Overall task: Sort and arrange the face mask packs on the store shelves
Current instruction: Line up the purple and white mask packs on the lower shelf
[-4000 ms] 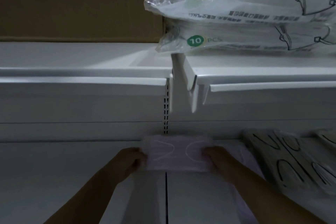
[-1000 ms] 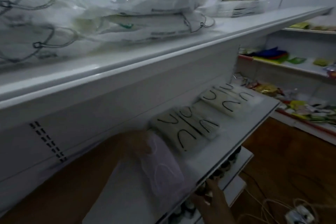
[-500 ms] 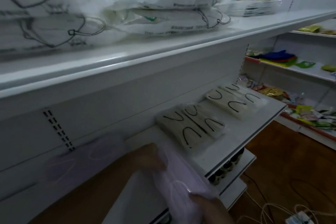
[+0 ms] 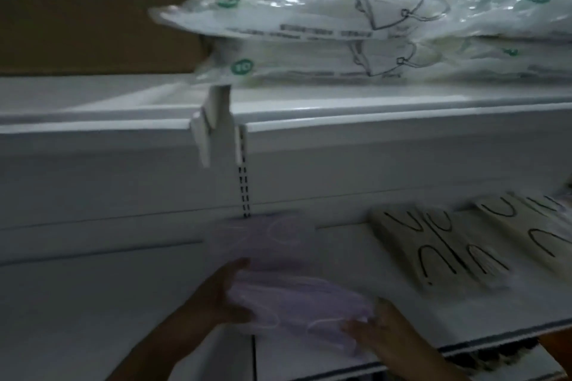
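Lilac and soft-looking, a pack (image 4: 297, 303) of face masks is held between two hands above the lower shelf (image 4: 433, 318), just in front of the slotted upright (image 4: 243, 189). The left hand (image 4: 219, 297) has its fingers curled round the pack's left end; the right hand (image 4: 380, 328) supports the right end from beneath, though blur hides whether its fingers are clamped or flat. A second lilac pack (image 4: 263, 235) lies flat directly behind, against the back panel at the foot of the upright. The step in hand appears to be placing: the held pack likely belongs on or beside its lilac twin, which calls for lowering it level and squaring the edges. Right of the upright lie beige packs (image 4: 433, 250), flat and rectangular, showing dark ear loops through clear film. Above it, on the upper shelf (image 4: 371, 108), glossy, crinkled white packs (image 4: 309, 25) sit stacked two high, puffy as pillows.
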Demonstrator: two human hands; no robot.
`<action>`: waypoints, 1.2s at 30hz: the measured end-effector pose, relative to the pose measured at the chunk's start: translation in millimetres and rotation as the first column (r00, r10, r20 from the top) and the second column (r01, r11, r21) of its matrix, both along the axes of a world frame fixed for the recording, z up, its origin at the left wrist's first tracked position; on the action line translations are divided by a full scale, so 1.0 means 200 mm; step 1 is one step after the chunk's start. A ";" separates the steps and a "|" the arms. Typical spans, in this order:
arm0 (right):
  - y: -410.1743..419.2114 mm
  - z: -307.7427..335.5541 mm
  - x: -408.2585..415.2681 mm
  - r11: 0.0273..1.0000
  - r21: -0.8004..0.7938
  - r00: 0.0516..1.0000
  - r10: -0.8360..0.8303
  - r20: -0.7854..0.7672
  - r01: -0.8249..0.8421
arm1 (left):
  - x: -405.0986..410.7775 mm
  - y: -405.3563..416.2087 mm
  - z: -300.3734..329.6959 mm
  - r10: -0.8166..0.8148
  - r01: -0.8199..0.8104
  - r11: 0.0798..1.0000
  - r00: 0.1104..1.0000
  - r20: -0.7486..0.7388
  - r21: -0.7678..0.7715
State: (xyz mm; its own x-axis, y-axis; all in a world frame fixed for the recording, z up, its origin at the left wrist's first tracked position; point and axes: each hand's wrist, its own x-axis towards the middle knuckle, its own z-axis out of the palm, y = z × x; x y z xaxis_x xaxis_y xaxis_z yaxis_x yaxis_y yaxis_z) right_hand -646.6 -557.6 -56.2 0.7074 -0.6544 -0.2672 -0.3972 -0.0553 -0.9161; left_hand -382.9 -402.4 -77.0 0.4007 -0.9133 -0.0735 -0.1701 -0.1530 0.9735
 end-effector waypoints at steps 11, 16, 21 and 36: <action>-0.08 -0.11 0.32 0.969 -0.198 0.985 0.162 0.064 -0.146 | 0.04 0.23 -0.04 0.335 -0.335 0.941 0.942 0.011 0.049; -0.06 -0.22 0.32 0.970 -0.240 0.996 -0.018 0.089 0.039 | 0.01 0.22 -0.06 0.359 -0.358 0.933 0.932 -0.044 0.033; -0.06 -0.23 0.33 0.963 -0.257 0.996 -0.064 0.065 0.079 | 0.01 0.22 -0.03 0.348 -0.350 0.937 0.925 -0.151 0.013; -0.15 -0.14 0.38 0.974 -0.228 0.952 -0.081 -0.295 0.012 | 0.07 0.13 0.00 0.570 -0.529 0.768 0.821 -0.011 0.361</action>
State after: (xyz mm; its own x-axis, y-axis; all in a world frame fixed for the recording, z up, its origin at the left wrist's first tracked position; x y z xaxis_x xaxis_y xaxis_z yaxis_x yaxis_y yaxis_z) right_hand -570.7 -587.0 -83.9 0.5834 -0.7516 -0.3078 -0.6593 -0.2169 -0.7199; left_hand -369.9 -377.0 -77.3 0.7962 -0.4518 -0.4025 0.1494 -0.4977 0.8544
